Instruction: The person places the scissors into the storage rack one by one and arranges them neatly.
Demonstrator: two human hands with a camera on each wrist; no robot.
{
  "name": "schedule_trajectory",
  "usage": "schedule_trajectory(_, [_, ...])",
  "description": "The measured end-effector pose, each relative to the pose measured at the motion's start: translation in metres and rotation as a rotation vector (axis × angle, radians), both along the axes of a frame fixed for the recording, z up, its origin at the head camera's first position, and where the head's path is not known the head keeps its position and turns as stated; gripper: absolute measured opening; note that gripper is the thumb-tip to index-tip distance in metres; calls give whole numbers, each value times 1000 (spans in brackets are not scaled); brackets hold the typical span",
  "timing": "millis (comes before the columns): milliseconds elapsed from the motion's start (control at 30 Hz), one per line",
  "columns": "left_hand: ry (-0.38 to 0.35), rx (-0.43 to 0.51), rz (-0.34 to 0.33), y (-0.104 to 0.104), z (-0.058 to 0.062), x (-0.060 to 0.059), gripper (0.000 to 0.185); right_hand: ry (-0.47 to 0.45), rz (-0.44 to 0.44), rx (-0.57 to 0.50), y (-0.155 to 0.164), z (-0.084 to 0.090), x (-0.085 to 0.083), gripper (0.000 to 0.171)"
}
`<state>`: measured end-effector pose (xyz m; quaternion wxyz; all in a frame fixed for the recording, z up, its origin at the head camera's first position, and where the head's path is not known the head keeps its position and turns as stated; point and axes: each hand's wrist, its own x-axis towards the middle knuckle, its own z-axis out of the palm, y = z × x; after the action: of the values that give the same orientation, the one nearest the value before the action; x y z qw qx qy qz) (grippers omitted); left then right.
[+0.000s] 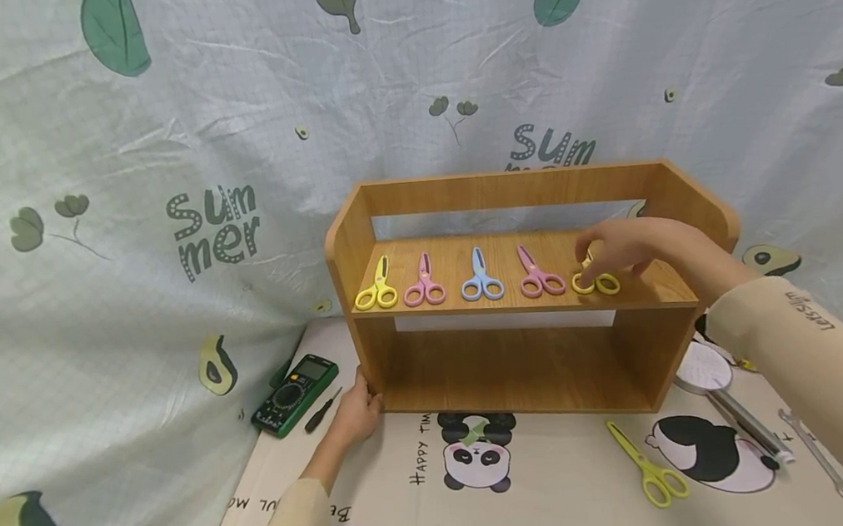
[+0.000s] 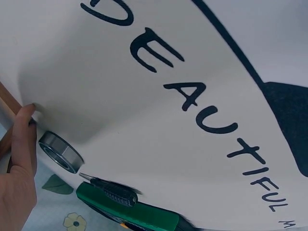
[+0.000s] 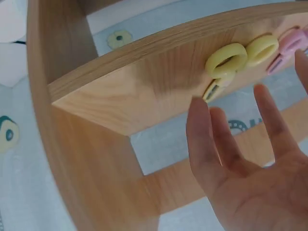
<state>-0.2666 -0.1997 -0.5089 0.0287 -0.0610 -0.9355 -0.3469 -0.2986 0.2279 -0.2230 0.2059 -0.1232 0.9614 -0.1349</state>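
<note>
The right hand (image 1: 627,247) is raised over the right end of the upper shelf (image 1: 466,261) of the wooden rack (image 1: 510,372). Its fingers (image 3: 269,120) are straight and spread, holding nothing. The yellow scissors (image 1: 594,281) lie flat on the shelf just below and in front of the fingertips, handle loops toward the shelf's front edge; whether the fingertips touch the scissors cannot be determined. This pair is the rightmost of five in a row, next to the pink scissors (image 1: 539,276).

The left hand (image 1: 355,411) rests on the worktop (image 1: 561,485) with straight fingers against the rack's lower left corner. A green multimeter (image 1: 295,395) and a small screwdriver (image 1: 323,409) lie just to its left. Another yellow pair (image 1: 650,464) lies on the worktop in front of the rack.
</note>
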Motion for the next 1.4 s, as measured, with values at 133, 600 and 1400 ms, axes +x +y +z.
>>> schedule_trajectory(133, [18,-9,-2,-1,0,0,61,220,99,-4,5,-7,17,46])
schedule_trajectory(600, [-10,-3,6,0,-2,0,60,147,194,-130,14,-89,98,31])
schedule_trajectory(1400, [-7,1,5,2,-2,0,60,-171,-75,-93,58,-252,127,43])
